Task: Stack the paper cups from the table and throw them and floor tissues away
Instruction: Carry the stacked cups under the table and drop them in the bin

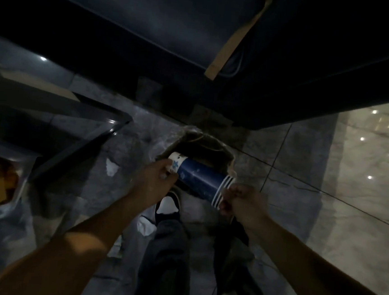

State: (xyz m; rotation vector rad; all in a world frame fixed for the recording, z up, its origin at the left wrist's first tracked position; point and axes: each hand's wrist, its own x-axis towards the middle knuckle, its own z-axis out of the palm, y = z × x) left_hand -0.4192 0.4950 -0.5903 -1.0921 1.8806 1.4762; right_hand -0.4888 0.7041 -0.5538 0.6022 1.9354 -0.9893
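Several nested blue paper cups (199, 179) lie sideways in the air above a dim bin (203, 145) on the floor. Left hand (156, 179) fingers pinch the base; right hand (242, 202) fingers grip the rims. Light, crushable; hold both ends. Print unreadable.
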